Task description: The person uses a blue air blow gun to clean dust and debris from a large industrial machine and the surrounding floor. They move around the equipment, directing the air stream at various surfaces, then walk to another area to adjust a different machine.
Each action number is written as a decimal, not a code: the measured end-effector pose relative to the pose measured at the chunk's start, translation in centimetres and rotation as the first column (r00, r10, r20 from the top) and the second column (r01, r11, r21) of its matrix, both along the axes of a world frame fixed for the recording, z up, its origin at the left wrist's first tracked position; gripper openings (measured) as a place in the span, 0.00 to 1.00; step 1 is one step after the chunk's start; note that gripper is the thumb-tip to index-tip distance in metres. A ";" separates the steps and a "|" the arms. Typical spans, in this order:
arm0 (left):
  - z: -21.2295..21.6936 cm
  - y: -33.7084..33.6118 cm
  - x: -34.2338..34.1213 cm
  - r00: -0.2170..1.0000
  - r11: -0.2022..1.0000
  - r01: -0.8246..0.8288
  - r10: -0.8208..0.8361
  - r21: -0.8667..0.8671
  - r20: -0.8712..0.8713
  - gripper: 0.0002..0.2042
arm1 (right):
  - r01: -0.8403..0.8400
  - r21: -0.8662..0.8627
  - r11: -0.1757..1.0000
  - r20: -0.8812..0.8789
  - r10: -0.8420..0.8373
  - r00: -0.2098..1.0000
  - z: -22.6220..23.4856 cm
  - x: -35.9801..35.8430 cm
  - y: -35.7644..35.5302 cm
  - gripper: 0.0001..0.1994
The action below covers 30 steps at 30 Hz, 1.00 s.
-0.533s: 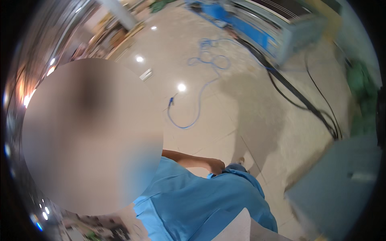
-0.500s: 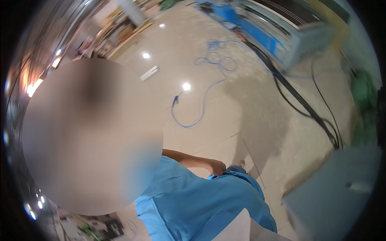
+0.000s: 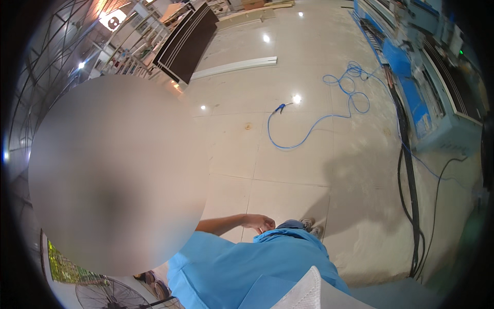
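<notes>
My left hand (image 3: 259, 222) hangs by my waist, just above the hem of my blue shirt (image 3: 247, 262). Its fingers are curled in loosely, and I make out nothing between them. Past the hem show my jeans (image 3: 290, 225) and my shoes (image 3: 311, 226) on the tiles. My right hand is out of the picture. On the floor ahead lies a blue air blow gun (image 3: 280, 108) with its coiled blue hose (image 3: 314, 131), well away from my hand. A blurred disc covers much of the left side.
Thick black cables (image 3: 410, 206) run along the floor on the right, beside a blue-grey machine (image 3: 447, 129). A long white strip (image 3: 236, 67) and a dark striped panel (image 3: 188, 41) are further ahead. A wire-guard fan (image 3: 110, 296) stands at the lower left.
My view has swung left and up, so the hose and machine sit further right. The dark panel and more of the white strip have come into sight. My left hand stays near my waist.
</notes>
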<state>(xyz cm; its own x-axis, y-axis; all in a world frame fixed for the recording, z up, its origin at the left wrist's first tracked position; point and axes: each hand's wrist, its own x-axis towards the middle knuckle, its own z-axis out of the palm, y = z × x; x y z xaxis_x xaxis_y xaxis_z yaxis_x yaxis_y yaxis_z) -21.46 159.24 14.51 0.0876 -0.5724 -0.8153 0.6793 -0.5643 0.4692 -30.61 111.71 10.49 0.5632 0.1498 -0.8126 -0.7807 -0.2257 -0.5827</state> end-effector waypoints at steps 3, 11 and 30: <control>0.4 1.2 -3.6 0.954 0.965 -0.249 0.259 -0.084 0.152 0.08 | -0.126 0.025 0.992 0.016 0.125 0.992 -0.3 3.1 -0.2 0.12; 2.2 3.6 -10.1 0.743 0.891 -0.448 0.327 0.071 0.583 0.21 | -0.609 0.057 0.791 -0.029 0.611 0.791 1.3 15.1 6.9 0.12; -10.0 21.0 -23.5 -0.137 -0.380 -0.918 0.577 0.116 0.805 0.19 | -0.958 -0.236 -0.160 0.323 0.917 -0.233 -6.4 36.8 60.6 0.15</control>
<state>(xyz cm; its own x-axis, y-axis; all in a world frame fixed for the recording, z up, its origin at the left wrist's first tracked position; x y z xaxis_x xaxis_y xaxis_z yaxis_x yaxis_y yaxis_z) -44.93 180.21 4.56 0.2098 0.8574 -0.4699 0.5996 0.2668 0.7545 6.20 172.33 4.07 -0.1410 0.7887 -0.5984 0.4944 -0.4676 -0.7328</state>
